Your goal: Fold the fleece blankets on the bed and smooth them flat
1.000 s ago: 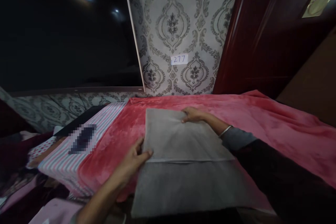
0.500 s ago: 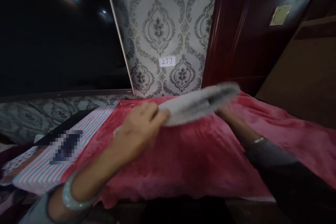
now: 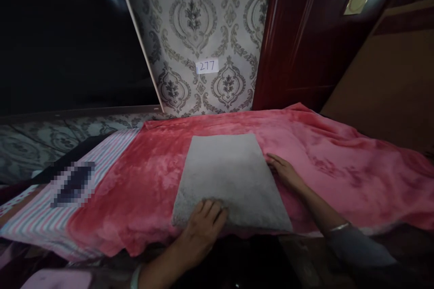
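A grey folded cloth (image 3: 230,171), soft and plush-looking, lies flat on a pink-red blanket (image 3: 145,180). My left hand (image 3: 205,223) is at the cloth's front edge, its fingers bent together over the edge and closed on it; the fingertips are partly hidden. Beside the cloth's right edge is my right hand (image 3: 285,171), with its fingers stretched out and slightly apart, holding nothing. The right fingertips are close to that edge; whether they touch it I cannot tell.
A striped cloth (image 3: 115,153) with a pixelated dark patch sits left of the blanket. Behind stand a large dark screen (image 3: 74,45), patterned wallpaper with a paper label (image 3: 207,66) reading 277, and a dark red wooden panel (image 3: 291,45). A pink object (image 3: 57,279) is at bottom left.
Half a second ago both hands held the grey cloth up, tilted and blurred. Now it lies flat on the blanket; my right hand has let go, and my left has moved to its front edge.
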Action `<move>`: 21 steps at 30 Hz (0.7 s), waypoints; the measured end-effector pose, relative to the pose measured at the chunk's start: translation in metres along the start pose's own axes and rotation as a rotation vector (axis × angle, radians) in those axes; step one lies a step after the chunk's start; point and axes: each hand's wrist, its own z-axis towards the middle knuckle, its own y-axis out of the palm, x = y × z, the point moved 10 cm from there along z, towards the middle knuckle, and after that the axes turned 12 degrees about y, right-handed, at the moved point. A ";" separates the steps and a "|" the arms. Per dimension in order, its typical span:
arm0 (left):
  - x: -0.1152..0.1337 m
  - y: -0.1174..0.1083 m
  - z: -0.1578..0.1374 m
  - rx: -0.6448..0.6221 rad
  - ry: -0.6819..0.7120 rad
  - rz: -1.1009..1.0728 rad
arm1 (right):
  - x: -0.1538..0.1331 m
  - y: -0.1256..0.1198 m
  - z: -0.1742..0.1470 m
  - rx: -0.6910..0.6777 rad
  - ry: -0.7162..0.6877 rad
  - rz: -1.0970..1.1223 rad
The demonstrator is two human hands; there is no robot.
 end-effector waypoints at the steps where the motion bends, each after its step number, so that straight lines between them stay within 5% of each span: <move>1: -0.002 0.001 -0.001 -0.007 -0.016 0.016 | -0.002 0.003 0.004 -0.004 0.038 0.028; 8: -0.009 0.016 -0.011 0.018 -0.005 0.122 | -0.039 0.055 0.001 -0.297 0.170 0.328; 12: -0.019 0.003 -0.010 0.112 0.009 0.097 | -0.037 0.067 -0.026 -0.398 0.240 0.343; 17: -0.057 -0.069 0.010 0.202 -0.075 -0.104 | -0.055 0.057 -0.055 -0.405 0.177 0.223; 21: -0.106 -0.150 0.040 0.162 -0.173 -0.306 | -0.098 0.023 -0.058 -0.223 0.136 0.271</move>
